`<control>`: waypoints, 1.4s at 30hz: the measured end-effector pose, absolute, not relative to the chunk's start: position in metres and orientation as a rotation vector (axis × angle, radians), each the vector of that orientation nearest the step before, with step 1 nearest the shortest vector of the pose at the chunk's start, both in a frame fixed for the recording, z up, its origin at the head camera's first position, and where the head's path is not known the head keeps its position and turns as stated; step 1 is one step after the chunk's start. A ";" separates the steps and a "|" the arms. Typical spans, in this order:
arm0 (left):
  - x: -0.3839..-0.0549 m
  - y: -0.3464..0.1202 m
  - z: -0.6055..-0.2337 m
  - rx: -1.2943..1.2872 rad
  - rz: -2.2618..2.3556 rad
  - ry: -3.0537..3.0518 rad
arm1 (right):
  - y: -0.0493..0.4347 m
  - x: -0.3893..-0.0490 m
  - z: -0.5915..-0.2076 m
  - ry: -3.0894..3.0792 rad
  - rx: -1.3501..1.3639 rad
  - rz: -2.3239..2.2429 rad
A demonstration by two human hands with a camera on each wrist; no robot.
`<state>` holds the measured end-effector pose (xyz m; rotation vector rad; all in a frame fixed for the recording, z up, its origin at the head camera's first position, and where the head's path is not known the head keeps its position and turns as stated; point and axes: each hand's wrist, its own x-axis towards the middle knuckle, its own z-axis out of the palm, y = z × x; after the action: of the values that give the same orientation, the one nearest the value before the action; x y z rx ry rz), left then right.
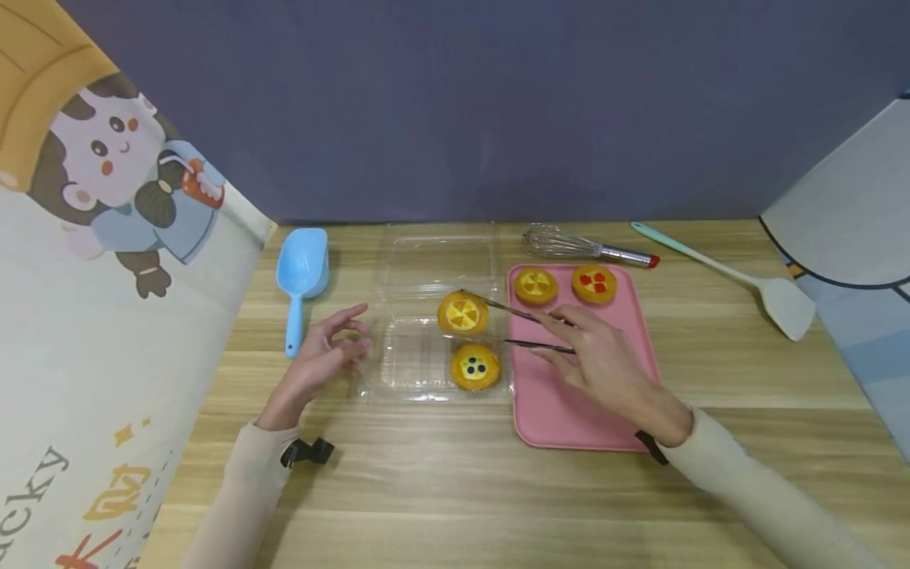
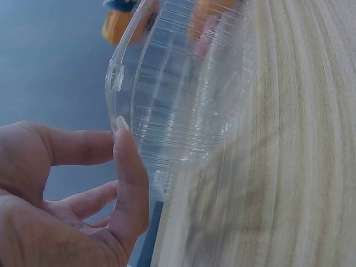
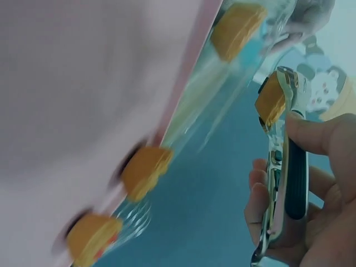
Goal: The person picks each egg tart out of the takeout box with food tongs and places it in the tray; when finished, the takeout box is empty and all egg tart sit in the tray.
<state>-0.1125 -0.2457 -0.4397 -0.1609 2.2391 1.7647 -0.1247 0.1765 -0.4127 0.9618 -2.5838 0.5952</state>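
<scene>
My right hand (image 1: 604, 356) grips metal tongs (image 3: 283, 183) with dark handles. Between the tips of the tongs is a tart topped with yellow-orange wedges (image 1: 463, 314), raised over the clear plastic container (image 1: 415, 356). A blueberry tart (image 1: 475, 367) sits at the right side of that container's base. The container's lid (image 1: 442, 253) lies folded back toward the wall. My left hand (image 1: 323, 356) is at the container's left edge, fingers loosely bent and apart. In the left wrist view, a fingertip (image 2: 122, 125) overlaps the clear rim; whether it touches, I cannot tell.
A pink tray (image 1: 562, 411) beside the container bears another wedge-topped tart (image 1: 536, 285) and a red-topped tart (image 1: 593, 284). Behind it lies a whisk (image 1: 583, 245). A white spatula (image 1: 782, 304) lies at right, a blue scoop (image 1: 302, 273) at left. The wall (image 1: 490, 118) bounds the table's back.
</scene>
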 end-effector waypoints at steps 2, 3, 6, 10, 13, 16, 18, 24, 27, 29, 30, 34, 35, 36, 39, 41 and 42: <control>-0.112 -0.247 -0.439 -0.161 1.769 2.233 | 0.188 -0.125 -0.411 -2.579 0.943 0.618; -0.111 -0.248 -0.439 -0.160 1.772 2.229 | 0.193 -0.125 -0.410 -2.574 0.936 0.625; -0.110 -0.249 -0.438 -0.157 1.781 2.217 | 0.209 -0.122 -0.408 -2.574 0.894 0.643; -0.109 -0.250 -0.436 -0.141 1.783 2.210 | 0.229 -0.116 -0.403 -2.587 0.817 0.612; -0.110 -0.250 -0.435 -0.134 1.784 2.208 | 0.243 -0.111 -0.403 -2.620 0.766 0.573; -0.110 -0.250 -0.435 -0.138 1.790 2.201 | 0.255 -0.107 -0.408 -2.666 0.738 0.524; -0.110 -0.249 -0.435 -0.146 1.795 2.197 | 0.261 -0.105 -0.412 -2.699 0.727 0.489; -0.109 -0.250 -0.433 -0.154 1.796 2.208 | 0.267 -0.100 -0.425 -2.774 0.699 0.450; -0.108 -0.250 -0.433 -0.144 1.791 2.213 | 0.266 -0.098 -0.429 -2.803 0.698 0.452; -0.108 -0.250 -0.433 -0.140 1.790 2.214 | 0.265 -0.098 -0.431 -2.813 0.707 0.453; -0.109 -0.250 -0.433 -0.139 1.790 2.213 | 0.264 -0.097 -0.431 -2.814 0.713 0.450; -0.109 -0.250 -0.434 -0.136 1.788 2.212 | 0.262 -0.097 -0.432 -2.826 0.727 0.454; -0.109 -0.250 -0.434 -0.136 1.788 2.212 | 0.262 -0.097 -0.431 -2.830 0.725 0.453; -0.109 -0.250 -0.434 -0.135 1.788 2.213 | 0.262 -0.097 -0.431 -2.834 0.726 0.453; -0.109 -0.251 -0.434 -0.132 1.788 2.213 | 0.262 -0.097 -0.430 -2.860 0.715 0.452; -0.109 -0.251 -0.435 -0.132 1.791 2.209 | 0.262 -0.096 -0.429 -2.880 0.698 0.453; -0.109 -0.251 -0.435 -0.132 1.792 2.208 | 0.262 -0.096 -0.428 -2.888 0.692 0.454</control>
<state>-0.1091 -0.2512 -0.4348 -0.1324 2.2076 1.7924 -0.0958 0.2617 -0.4284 0.6922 -2.8880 0.4542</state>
